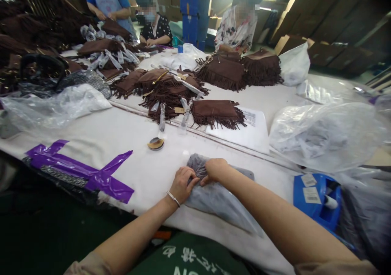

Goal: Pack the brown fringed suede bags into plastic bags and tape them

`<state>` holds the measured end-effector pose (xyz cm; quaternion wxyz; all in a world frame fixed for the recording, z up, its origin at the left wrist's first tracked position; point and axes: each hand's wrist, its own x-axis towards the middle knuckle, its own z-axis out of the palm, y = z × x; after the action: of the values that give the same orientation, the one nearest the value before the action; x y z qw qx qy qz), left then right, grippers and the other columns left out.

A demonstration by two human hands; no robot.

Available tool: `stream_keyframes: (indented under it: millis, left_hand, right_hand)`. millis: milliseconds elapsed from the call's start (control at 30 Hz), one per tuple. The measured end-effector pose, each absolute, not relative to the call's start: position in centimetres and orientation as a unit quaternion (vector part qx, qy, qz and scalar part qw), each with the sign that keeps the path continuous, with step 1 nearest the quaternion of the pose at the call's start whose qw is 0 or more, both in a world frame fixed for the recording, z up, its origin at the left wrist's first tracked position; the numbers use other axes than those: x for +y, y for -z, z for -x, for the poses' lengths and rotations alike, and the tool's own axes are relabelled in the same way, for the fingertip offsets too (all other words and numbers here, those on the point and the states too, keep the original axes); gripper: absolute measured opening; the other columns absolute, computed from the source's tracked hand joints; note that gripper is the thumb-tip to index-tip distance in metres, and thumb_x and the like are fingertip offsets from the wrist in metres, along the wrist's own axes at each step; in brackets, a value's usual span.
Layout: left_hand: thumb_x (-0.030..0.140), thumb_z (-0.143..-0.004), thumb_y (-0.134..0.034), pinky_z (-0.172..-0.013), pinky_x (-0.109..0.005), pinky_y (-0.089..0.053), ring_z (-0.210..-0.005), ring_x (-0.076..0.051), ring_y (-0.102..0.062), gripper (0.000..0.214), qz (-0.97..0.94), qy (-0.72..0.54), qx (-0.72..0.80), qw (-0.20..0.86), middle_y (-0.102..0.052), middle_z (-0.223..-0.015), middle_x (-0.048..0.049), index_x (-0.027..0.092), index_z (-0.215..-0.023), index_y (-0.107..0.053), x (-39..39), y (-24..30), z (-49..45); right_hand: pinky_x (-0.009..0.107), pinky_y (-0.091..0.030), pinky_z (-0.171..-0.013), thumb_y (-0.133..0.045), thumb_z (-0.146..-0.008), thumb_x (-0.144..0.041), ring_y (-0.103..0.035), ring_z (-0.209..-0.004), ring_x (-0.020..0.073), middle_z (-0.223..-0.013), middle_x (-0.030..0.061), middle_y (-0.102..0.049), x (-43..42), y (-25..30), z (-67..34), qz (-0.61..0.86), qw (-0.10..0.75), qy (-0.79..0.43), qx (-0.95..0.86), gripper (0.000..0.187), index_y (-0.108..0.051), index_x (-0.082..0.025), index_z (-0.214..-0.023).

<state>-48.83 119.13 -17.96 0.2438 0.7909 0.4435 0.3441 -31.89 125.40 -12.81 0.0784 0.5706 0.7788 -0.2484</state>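
Note:
A translucent plastic bag [221, 204] with something grey inside lies at the table's front edge. Its upper left part is gathered into wrinkles between my hands. My left hand [182, 183], with a bracelet at the wrist, pinches the gathered plastic. Curled tightly, my right hand [216, 171] grips the same bag just beside it, thumb pointing down. A flat grey piece with a small hole [248, 174] shows behind my right forearm. Ahead and to the left sits a small round dish [155, 144] with something yellowish in it.
Purple tape [111, 177] is stuck along the front edge at left. Brown fringed bags [215, 111] are piled farther back. At right are a blue tape dispenser or holder [308, 197] and a large clear plastic bag [330, 136]. Several people sit or stand across the table.

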Motion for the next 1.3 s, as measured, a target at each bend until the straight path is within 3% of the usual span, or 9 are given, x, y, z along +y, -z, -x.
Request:
stream_keyframes:
  millis: [167,233,333,433,567,700,867,1033,1300]
  left_hand:
    - [0.027,-0.087,-0.052,-0.088,-0.039,-0.042,-0.093,-0.02,-0.052,0.012,-0.787,-0.354,0.445,0.239,-0.058,-0.088,-0.0054,0.019,-0.078,-0.054,119.0,17.7,48.8]
    - [0.027,-0.087,-0.052,-0.088,-0.039,-0.042,-0.092,-0.02,-0.052,0.012,-0.784,-0.359,0.445,0.241,-0.058,-0.086,-0.0052,0.019,-0.078,-0.053,119.0,17.7,48.8]
    - [0.027,-0.087,-0.052,-0.088,-0.039,-0.042,-0.092,-0.02,-0.053,0.012,-0.781,-0.363,0.446,0.244,-0.059,-0.086,-0.0049,0.019,-0.079,-0.053,119.1,17.9,48.8]
    - [0.025,-0.087,-0.053,-0.091,-0.04,-0.041,-0.097,-0.021,-0.052,0.01,-0.785,-0.36,0.446,0.234,-0.06,-0.092,-0.0057,0.018,-0.08,-0.055,119.0,17.5,48.8]
    - [0.016,-0.086,-0.047,-0.103,-0.045,-0.034,-0.116,-0.023,-0.045,0.018,-0.787,-0.377,0.432,0.226,-0.056,-0.117,-0.0076,0.02,-0.099,-0.06,118.0,14.6,48.8]
    - [0.017,-0.083,-0.052,-0.096,-0.04,-0.042,-0.107,-0.022,-0.052,0.035,-0.748,-0.371,0.393,0.385,-0.056,-0.117,-0.0083,0.021,-0.117,-0.054,116.1,11.2,48.2]
    - [0.034,-0.083,-0.058,-0.074,-0.027,-0.05,-0.085,-0.017,-0.061,0.023,-0.603,-0.338,0.391,0.608,-0.065,-0.097,-0.006,0.018,-0.099,-0.063,114.4,10.6,46.4]
    - [0.037,-0.083,-0.059,-0.062,-0.023,-0.044,-0.065,-0.012,-0.055,0.024,-0.556,-0.34,0.417,0.633,-0.062,-0.069,-0.0014,0.014,-0.075,-0.062,113.6,10.9,45.8]
    - [0.03,-0.077,-0.065,-0.061,-0.023,-0.042,-0.062,-0.01,-0.05,0.019,-0.442,-0.337,0.364,0.748,-0.055,-0.066,0.0006,0.013,-0.071,-0.061,113.2,10.0,46.3]
  right_hand:
    - [0.034,-0.045,-0.064,-0.069,-0.063,-0.056,-0.063,-0.073,0.0255,-0.069,0.0127,-0.066,125.8,11.0,26.6,-0.628,0.084,0.267,0.726,0.04,-0.067,-0.016,-0.07]
    - [0.031,-0.044,-0.061,-0.058,-0.076,-0.053,-0.061,-0.064,0.0207,-0.063,0.009,-0.064,124.8,9.9,25.2,-0.623,0.059,0.301,0.719,0.038,-0.065,-0.016,-0.068]
    - [0.026,-0.046,-0.064,-0.036,-0.09,-0.046,-0.06,-0.064,0.0142,-0.068,0.0015,-0.066,122.2,8.6,25.2,-0.578,0.011,0.376,0.724,0.039,-0.064,-0.02,-0.082]
    - [0.029,-0.047,-0.082,-0.039,-0.091,-0.044,-0.061,-0.088,0.0153,-0.092,0.0011,-0.068,118.9,8.6,27.0,-0.514,-0.129,0.49,0.692,0.032,-0.063,-0.023,-0.094]
    - [0.044,-0.033,-0.104,-0.054,-0.085,-0.041,-0.045,-0.121,0.0231,-0.127,0.0039,-0.055,114.5,10.5,30.0,-0.493,-0.399,0.603,0.483,0.022,-0.067,-0.025,-0.093]
    - [0.048,-0.031,-0.106,-0.051,-0.087,-0.036,-0.036,-0.129,0.0241,-0.131,0.0038,-0.052,111.1,11.7,31.9,-0.456,-0.503,0.67,0.299,0.023,-0.066,-0.026,-0.101]
    - [0.048,-0.03,-0.107,-0.045,-0.09,-0.036,-0.034,-0.131,0.0233,-0.138,0.0013,-0.045,109.1,11.5,32.7,-0.441,-0.53,0.665,0.288,0.029,-0.061,-0.028,-0.112]
    - [0.049,-0.026,-0.11,-0.042,-0.091,-0.039,-0.03,-0.133,0.0219,-0.142,-0.0009,-0.038,107.9,11.1,32.3,-0.494,-0.511,0.597,0.371,0.034,-0.053,-0.031,-0.123]
    - [0.048,-0.019,-0.113,-0.036,-0.094,-0.03,-0.02,-0.137,0.0213,-0.148,-0.0038,-0.027,107.2,11.7,30.6,-0.56,-0.369,0.337,0.66,0.043,-0.035,-0.035,-0.136]
